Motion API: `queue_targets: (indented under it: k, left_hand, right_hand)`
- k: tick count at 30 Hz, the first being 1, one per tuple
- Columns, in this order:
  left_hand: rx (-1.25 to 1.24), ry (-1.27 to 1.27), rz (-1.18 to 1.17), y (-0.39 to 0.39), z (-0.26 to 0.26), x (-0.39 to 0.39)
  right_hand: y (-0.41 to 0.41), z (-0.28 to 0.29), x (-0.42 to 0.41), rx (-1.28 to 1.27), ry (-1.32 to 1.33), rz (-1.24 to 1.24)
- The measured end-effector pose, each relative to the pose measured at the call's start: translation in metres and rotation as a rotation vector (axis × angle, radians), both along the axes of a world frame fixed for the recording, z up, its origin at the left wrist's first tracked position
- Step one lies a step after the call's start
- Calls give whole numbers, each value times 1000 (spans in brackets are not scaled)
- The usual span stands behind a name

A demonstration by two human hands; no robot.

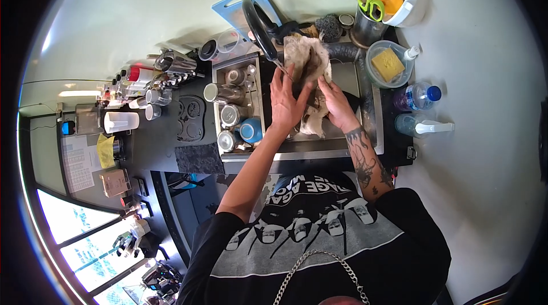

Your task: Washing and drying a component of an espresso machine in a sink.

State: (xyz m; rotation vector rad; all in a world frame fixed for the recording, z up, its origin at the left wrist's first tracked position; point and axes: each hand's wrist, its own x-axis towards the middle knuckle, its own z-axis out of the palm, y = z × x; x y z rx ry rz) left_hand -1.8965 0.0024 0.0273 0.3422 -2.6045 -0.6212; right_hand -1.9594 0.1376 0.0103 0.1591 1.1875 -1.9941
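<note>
A wet, brown-stained whitish cloth [306, 59] is bunched over the sink [342, 138], below the mouth of a black curved faucet [260, 31]. My left hand [287, 101] grips the cloth from the left, its back towards me, fingers reaching up and thumb towards the middle. On the other side my right hand [338, 104] holds the cloth's right edge between thumb and fingers. Part of the cloth hangs down between both hands towards the sink floor. The palm of my left hand and some fingertips are hidden.
Left of the sink, a metal tray [216, 125] holds upturned cups, glasses and a blue cup [251, 130]. A blue cutting board [244, 7] leans behind. At right stand a tub with a yellow sponge [388, 65], a blue-capped bottle [417, 95] and a spray bottle [411, 125].
</note>
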Motion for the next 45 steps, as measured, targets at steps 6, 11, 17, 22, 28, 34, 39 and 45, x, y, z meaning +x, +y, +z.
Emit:
queue_targets:
  k: [6, 11, 17, 22, 28, 34, 39, 45]
  left_hand:
    - [71, -68, -109, 4, 2, -10]
    - [-120, -18, -101, -3, 7, -9]
    - [303, -13, -41, -9, 12, -4]
    - [476, 18, -62, 11, 10, -6]
    - [285, -59, -249, 24, 12, 5]
    - [162, -22, -391, 19, 3, 36]
    - [271, 11, -188, -11, 3, 36]
    - [-116, -257, -97, -37, -3, 23]
  right_hand:
    - [0, -11, 1, -76, 103, -42]
    - [4, -21, 9, 14, 139, -82]
    - [3, -29, 13, 172, 264, -102]
    - [-21, -29, 24, -69, 204, -179]
    - [-21, -33, 18, -209, -278, -202]
    - [-20, -1, 20, -393, -389, -139]
    - [-31, -49, 17, -408, -359, -51]
    - [-9, -43, 21, -363, -265, 69]
